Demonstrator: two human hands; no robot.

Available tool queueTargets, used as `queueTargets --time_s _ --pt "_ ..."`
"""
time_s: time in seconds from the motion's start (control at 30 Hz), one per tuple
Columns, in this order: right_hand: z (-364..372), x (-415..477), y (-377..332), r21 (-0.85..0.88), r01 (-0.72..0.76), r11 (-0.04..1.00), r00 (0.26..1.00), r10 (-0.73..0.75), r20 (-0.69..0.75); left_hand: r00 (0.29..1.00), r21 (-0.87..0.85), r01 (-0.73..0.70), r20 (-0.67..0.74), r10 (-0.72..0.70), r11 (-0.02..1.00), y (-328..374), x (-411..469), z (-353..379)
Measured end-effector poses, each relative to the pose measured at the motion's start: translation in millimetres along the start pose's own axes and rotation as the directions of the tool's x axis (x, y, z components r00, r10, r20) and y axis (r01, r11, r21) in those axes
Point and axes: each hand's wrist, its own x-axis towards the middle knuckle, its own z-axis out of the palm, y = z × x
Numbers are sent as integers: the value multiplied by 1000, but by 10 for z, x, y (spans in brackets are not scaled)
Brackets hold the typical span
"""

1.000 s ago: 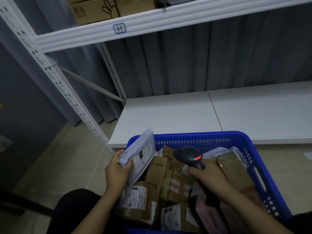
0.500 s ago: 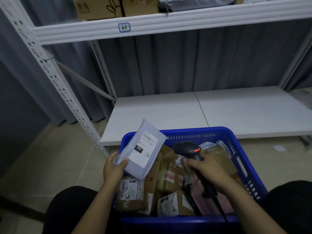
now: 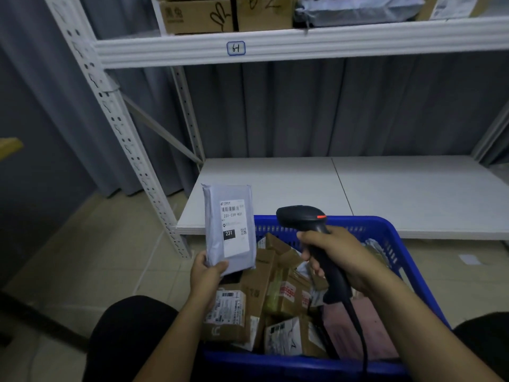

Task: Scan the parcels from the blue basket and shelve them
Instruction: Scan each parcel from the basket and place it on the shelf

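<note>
While the left grip (image 3: 205, 274) is pinching its bottom edge, the flat grey plastic mailer (image 3: 228, 230) is standing upright, long axis vertical; the right grip (image 3: 344, 257) is clutching a black handheld scanner (image 3: 303, 216).

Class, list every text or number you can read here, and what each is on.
"231-239-K01": grey mailer label.
"231": black patch, same label.
"6-1": shelf tag.
"6-2": cardboard box, handwritten, partly cropped.
Parcels in the blue basket: labels too small to read.
</note>
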Motion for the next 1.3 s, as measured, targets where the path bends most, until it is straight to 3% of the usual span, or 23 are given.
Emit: queueTargets --time_s 0.5,0.77,1.0,1.13,1.3 --pt "14 8 -72 -12 -22 1000 999 22 37 1000 9 -22 7 22 1000 3 -57 0" --pt "-171 -41 -176 -65 67 996 991 -74 -116 969 78 -212 144 199 974 317 -248 74" --pt "-330 -173 -460 -78 267 960 922 -279 -268 869 -57 -444 216 445 894 1271 -737 503" --pt "-417 -343 -730 -15 422 907 869 -409 -280 811 -215 -483 255 527 849 1849 -1059 794" --pt "-621 -589 -1143 -73 568 820 746 -550 -375 681 -273 -577 360 638 770 2406 -1301 1021"
